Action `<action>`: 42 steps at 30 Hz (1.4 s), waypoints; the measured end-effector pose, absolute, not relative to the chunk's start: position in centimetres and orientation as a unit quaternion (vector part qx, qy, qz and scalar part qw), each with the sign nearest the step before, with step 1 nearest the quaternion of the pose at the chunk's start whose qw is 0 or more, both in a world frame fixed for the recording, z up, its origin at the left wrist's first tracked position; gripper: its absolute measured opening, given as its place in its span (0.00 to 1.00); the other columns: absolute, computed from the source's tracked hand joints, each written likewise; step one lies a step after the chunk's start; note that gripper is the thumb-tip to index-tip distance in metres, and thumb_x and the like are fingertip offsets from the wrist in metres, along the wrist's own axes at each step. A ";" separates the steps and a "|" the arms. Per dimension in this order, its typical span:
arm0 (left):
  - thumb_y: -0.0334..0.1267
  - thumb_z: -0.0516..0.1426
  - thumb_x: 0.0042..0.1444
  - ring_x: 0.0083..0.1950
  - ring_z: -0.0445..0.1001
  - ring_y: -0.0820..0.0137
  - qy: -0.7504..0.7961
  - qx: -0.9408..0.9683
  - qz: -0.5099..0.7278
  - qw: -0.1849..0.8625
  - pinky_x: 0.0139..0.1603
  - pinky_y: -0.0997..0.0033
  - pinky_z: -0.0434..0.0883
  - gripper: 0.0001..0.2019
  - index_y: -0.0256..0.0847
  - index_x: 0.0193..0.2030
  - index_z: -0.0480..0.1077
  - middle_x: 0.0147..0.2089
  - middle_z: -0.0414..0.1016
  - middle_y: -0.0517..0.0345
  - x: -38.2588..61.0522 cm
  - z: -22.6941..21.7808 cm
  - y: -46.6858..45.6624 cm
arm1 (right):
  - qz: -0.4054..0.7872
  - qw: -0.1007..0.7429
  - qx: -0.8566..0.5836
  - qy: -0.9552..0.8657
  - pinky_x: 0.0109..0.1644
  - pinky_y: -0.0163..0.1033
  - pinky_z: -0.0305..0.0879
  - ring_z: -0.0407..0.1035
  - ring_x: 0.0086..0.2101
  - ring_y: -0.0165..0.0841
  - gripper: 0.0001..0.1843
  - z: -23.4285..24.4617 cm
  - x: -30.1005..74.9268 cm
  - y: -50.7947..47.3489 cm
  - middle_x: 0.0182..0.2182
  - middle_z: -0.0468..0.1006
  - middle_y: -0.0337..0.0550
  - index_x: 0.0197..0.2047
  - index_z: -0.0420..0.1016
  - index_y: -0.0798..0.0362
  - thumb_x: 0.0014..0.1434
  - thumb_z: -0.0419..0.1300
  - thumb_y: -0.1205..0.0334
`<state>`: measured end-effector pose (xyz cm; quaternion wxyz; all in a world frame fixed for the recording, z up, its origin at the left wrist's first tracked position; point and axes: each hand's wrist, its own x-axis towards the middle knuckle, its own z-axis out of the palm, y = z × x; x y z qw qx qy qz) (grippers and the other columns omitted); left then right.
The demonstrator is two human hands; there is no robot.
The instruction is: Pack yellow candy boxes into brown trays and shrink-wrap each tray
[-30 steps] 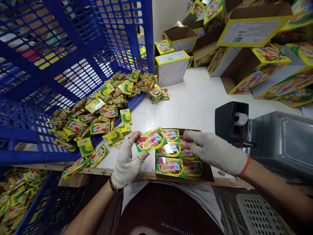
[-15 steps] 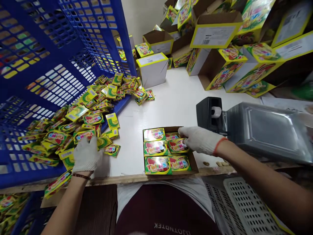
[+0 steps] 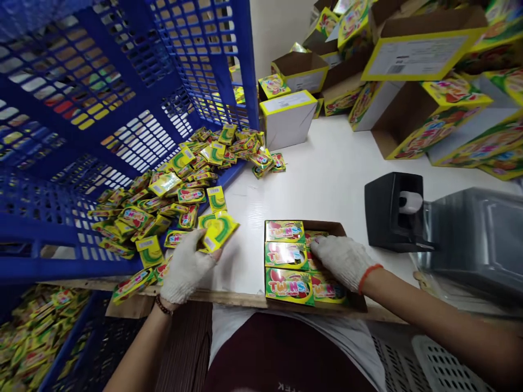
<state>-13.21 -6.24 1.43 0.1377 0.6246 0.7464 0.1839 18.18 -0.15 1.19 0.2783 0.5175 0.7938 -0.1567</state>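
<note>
Pinched in my gloved left hand [image 3: 190, 269] is a small yellow-green candy box [image 3: 220, 228], its back face up, lifted above the table beside the heap. My gloved right hand [image 3: 341, 258] reaches into a shallow brown carton [image 3: 337, 226]. Its fingers are closed on a candy box [image 3: 312, 261] in the right-hand row, which they partly cover. More candy boxes printed "TWINS" [image 3: 290, 286] lie face up in rows inside the carton. A loose heap of candy boxes [image 3: 163, 201] spreads from the blue crate toward my left hand.
A blue plastic crate [image 3: 245, 65] stands tipped at the left. A black tape dispenser [image 3: 392, 212] and a grey see-through bin [image 3: 478, 245] are at the right. Display cartons [image 3: 425, 120] pile up at the back. A lower crate holds more candy boxes [image 3: 36, 326].
My left hand has come out of the heap and moved right with a candy box. My right hand has pushed lower into the carton. The whole view has shifted left.
</note>
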 end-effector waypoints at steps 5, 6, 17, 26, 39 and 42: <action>0.50 0.63 0.51 0.49 0.77 0.60 0.626 0.619 0.340 0.332 0.52 0.60 0.74 0.33 0.35 0.61 0.68 0.53 0.77 0.45 -8.1 2.8 -5.8 | -0.266 -0.005 0.529 0.806 0.54 0.45 0.72 0.75 0.49 0.42 0.24 3.0 20.5 0.5 0.53 0.78 0.52 0.58 0.74 0.53 0.60 0.53 0.70; 0.51 0.62 0.53 0.48 0.77 0.61 0.589 0.602 0.351 0.409 0.50 0.62 0.75 0.31 0.35 0.61 0.69 0.52 0.77 0.46 -7.0 3.1 -5.6 | -0.301 -0.092 0.532 0.786 0.54 0.45 0.72 0.75 0.49 0.40 0.28 3.6 20.6 0.4 0.55 0.77 0.52 0.63 0.70 0.52 0.59 0.55 0.69; 0.57 0.50 0.68 0.47 0.80 0.59 0.485 0.623 0.333 0.515 0.53 0.57 0.75 0.27 0.37 0.57 0.74 0.44 0.81 0.45 -0.1 3.1 -4.7 | -0.499 -0.251 0.498 0.663 0.41 0.40 0.72 0.73 0.37 0.36 0.19 7.4 22.1 0.2 0.37 0.80 0.43 0.50 0.74 0.52 0.60 0.56 0.50; 0.55 0.56 0.63 0.73 0.58 0.40 0.521 0.848 0.084 0.053 0.69 0.25 0.56 0.36 0.29 0.69 0.61 0.72 0.60 0.30 0.0 -1.7 -6.1 | -0.180 0.238 0.572 0.764 0.32 0.38 0.62 0.76 0.36 0.39 0.15 7.2 22.1 5.4 0.38 0.82 0.49 0.47 0.79 0.54 0.59 0.56 0.69; 0.50 0.54 0.65 0.76 0.53 0.46 0.477 0.844 0.216 0.119 0.73 0.37 0.56 0.34 0.31 0.71 0.57 0.73 0.58 0.31 -0.9 -4.6 -6.8 | -0.079 0.212 0.601 0.767 0.45 0.44 0.71 0.78 0.46 0.45 0.21 1.2 18.6 1.1 0.45 0.79 0.63 0.57 0.71 0.64 0.71 0.43 0.69; 0.41 0.50 0.68 0.77 0.52 0.54 0.475 0.824 0.285 0.117 0.72 0.44 0.60 0.28 0.34 0.72 0.56 0.75 0.55 0.34 -2.4 -5.2 -6.9 | -0.057 0.211 0.543 0.811 0.50 0.48 0.69 0.76 0.47 0.47 0.19 0.6 18.5 0.4 0.46 0.79 0.66 0.53 0.75 0.66 0.68 0.46 0.73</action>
